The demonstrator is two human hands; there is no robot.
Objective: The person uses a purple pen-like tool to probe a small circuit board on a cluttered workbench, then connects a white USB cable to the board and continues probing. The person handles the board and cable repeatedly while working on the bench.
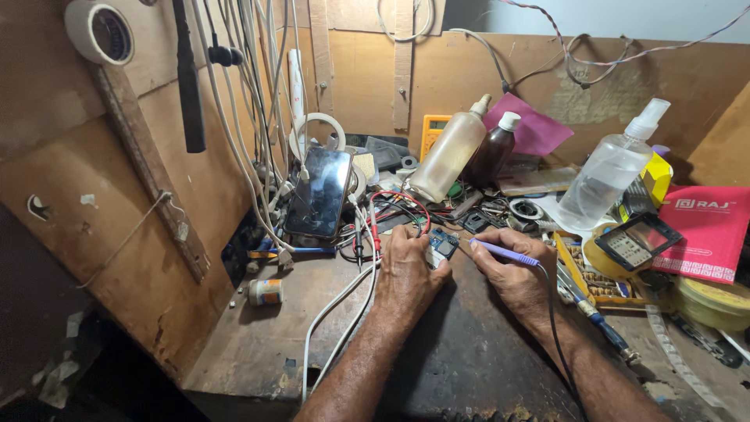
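Electronics repair workshop: yellow boxy multimeter [432,129] behind a dark wooden worktop [476,352], grey hanging cables [234,94] left of it.

**Screens and packets around the bench**

A dark phone screen [319,191] is leaning against the cables at the back left. A yellow meter [432,130] with a small grey display is standing behind the bottles. A red rectangular packet [705,232] is lying at the right, a black-framed screen part [637,241] resting beside it.
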